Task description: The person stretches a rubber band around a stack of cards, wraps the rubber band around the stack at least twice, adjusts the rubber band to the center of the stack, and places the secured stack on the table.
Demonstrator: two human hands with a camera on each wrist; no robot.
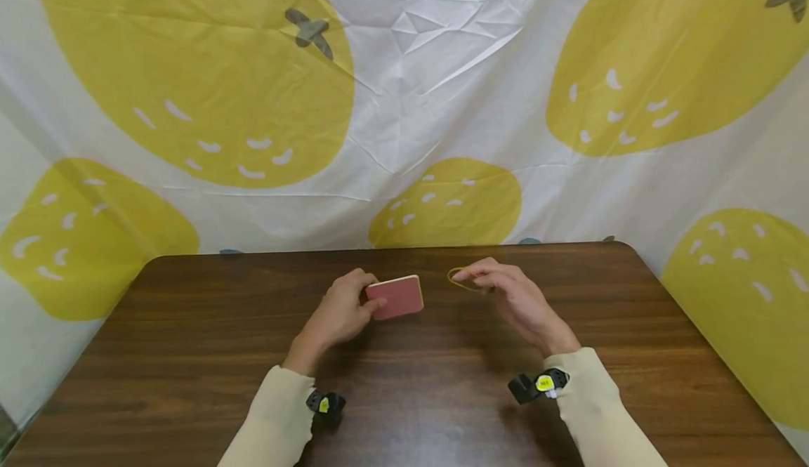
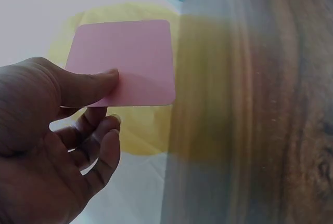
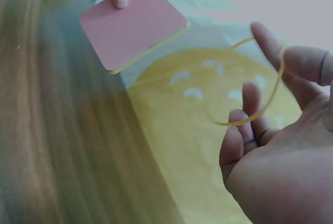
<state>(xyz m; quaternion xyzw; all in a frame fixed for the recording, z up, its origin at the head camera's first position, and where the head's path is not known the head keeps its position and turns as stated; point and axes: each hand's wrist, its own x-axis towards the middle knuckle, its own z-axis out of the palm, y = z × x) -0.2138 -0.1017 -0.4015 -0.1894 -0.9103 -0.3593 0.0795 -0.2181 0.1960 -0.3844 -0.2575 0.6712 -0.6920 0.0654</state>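
Note:
My left hand (image 1: 344, 309) pinches a thin pink rounded-corner pad (image 1: 398, 297) at its left end. In the left wrist view the thumb (image 2: 99, 86) lies flat on the pink face, with the other fingers behind and below. A yellowish edge of the pad (image 3: 140, 31) shows in the right wrist view; whether it is a notepad or a stack of cards I cannot tell. To the right, apart from the pad, my right hand (image 1: 515, 298) holds a thin yellow rubber band (image 3: 270, 102) at the thumb and index finger. The band hangs as a loose loop toward the pad.
Both hands are above a dark brown wooden table (image 1: 404, 397). Behind its far edge hangs a white cloth (image 1: 379, 130) printed with big yellow fruit shapes. Black wrist cameras sit on the left wrist (image 1: 326, 406) and right wrist (image 1: 537, 385).

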